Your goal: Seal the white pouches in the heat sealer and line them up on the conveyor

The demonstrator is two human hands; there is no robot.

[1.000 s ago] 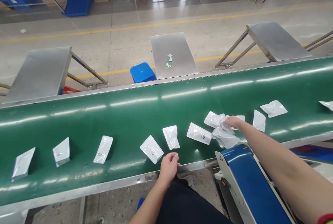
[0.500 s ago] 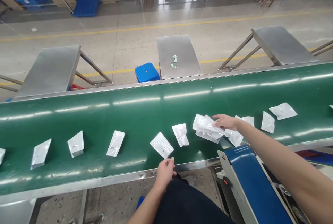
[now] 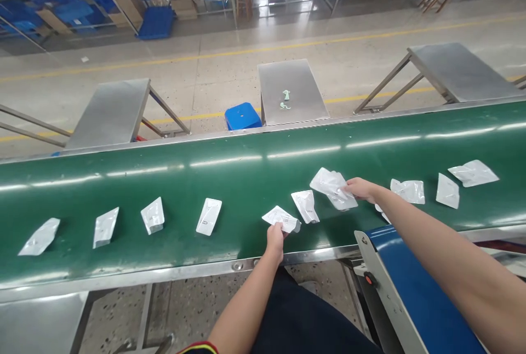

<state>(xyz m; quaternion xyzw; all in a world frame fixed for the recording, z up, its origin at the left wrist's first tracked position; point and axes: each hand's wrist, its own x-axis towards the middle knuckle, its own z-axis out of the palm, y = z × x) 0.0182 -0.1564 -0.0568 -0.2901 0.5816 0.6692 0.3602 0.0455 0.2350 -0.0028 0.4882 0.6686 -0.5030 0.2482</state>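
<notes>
On the green conveyor belt (image 3: 246,178), near edge: left hand (image 3: 276,236) pinching a white pouch (image 3: 281,219) flat to the belt; right hand (image 3: 361,188) gripping a clutched pouch bundle (image 3: 332,185), lifted slightly. Single pouches lie spaced leftward in a row.

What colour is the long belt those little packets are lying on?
The belt is dark green with a glossy sheen; the packets are white. The head view shows it.
</notes>
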